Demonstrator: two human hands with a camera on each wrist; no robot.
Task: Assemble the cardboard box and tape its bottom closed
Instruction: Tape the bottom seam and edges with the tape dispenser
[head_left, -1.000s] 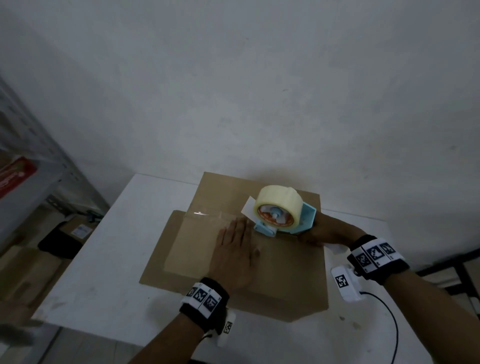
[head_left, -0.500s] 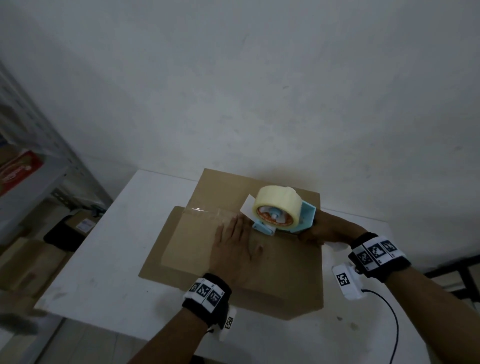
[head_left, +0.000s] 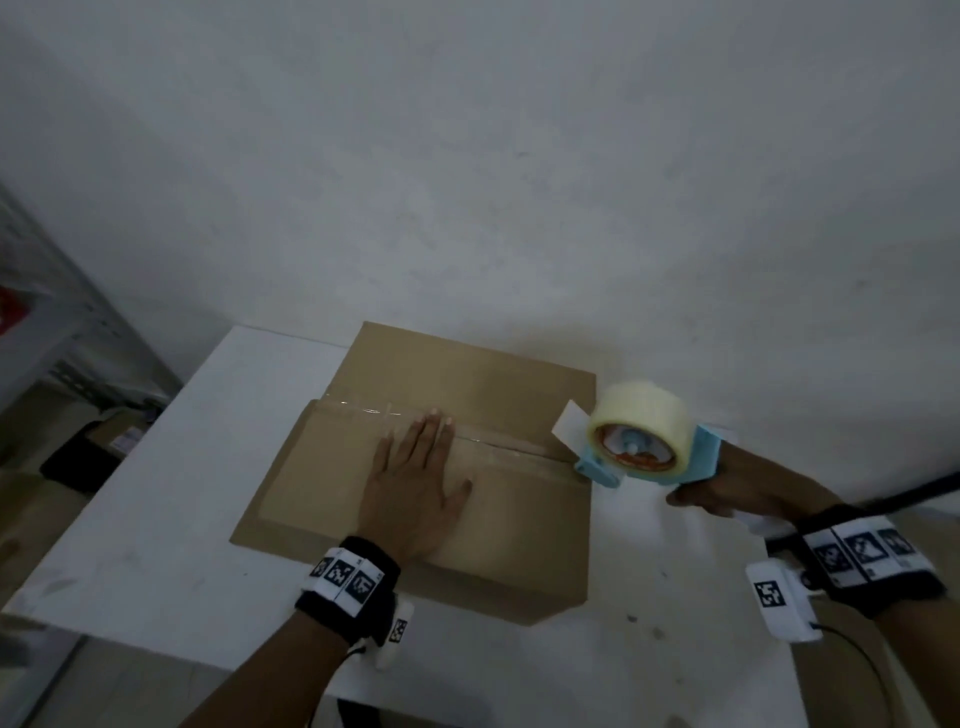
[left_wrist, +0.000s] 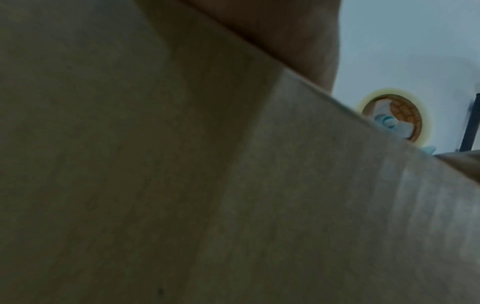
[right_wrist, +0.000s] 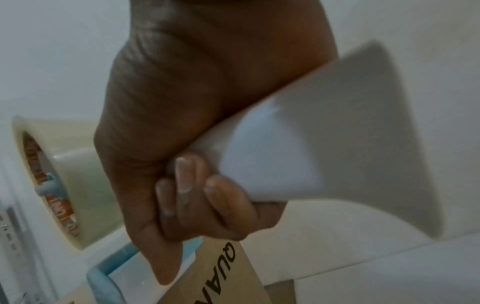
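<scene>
A brown cardboard box (head_left: 498, 540) lies bottom-up on the white table (head_left: 156, 519). Clear tape (head_left: 488, 441) runs along its centre seam from the left edge toward the right. My left hand (head_left: 415, 483) lies flat with straight fingers on the near flap, fingertips at the seam. My right hand (head_left: 727, 493) grips the white handle (right_wrist: 324, 144) of a light-blue tape dispenser (head_left: 644, 441), whose front end sits at the box's right edge. In the left wrist view the cardboard (left_wrist: 233, 185) fills the frame and the tape roll (left_wrist: 392, 117) shows beyond its edge.
A plain white wall (head_left: 519, 182) stands behind the table. Metal shelving (head_left: 52, 322) and cardboard boxes on the floor (head_left: 104, 441) are at the left. A dark bar (head_left: 909, 491) shows at the far right.
My right hand has pulled the dispenser rightward along the seam, from the box's middle to its right edge, laying tape. The left hand stayed pressed on the near flap.
</scene>
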